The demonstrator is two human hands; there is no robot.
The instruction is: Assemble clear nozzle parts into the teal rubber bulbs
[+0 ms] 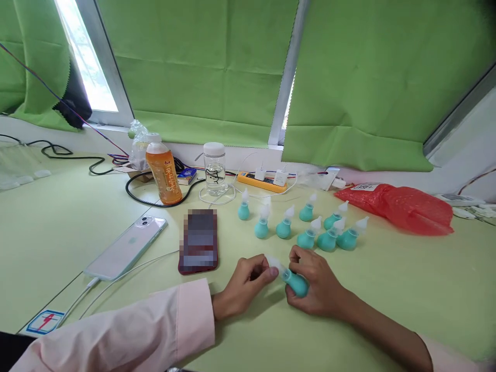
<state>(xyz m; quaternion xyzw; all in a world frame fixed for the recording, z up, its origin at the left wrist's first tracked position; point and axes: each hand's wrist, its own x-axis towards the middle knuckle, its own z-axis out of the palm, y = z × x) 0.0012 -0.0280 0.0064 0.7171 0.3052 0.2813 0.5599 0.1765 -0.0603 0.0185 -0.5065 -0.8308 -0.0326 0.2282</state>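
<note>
Both my hands hold one small teal rubber bulb with a clear tip just above the pale green table. My right hand wraps the teal bulb end. My left hand pinches the clear tip with thumb and fingers. Behind my hands, several more teal bulbs with clear tips stand and lie in a loose group.
A red-cased phone and a light phone on a white cable lie at the left. Further back stand an orange drink bottle, a clear jar, a yellow power strip and a red plastic bag.
</note>
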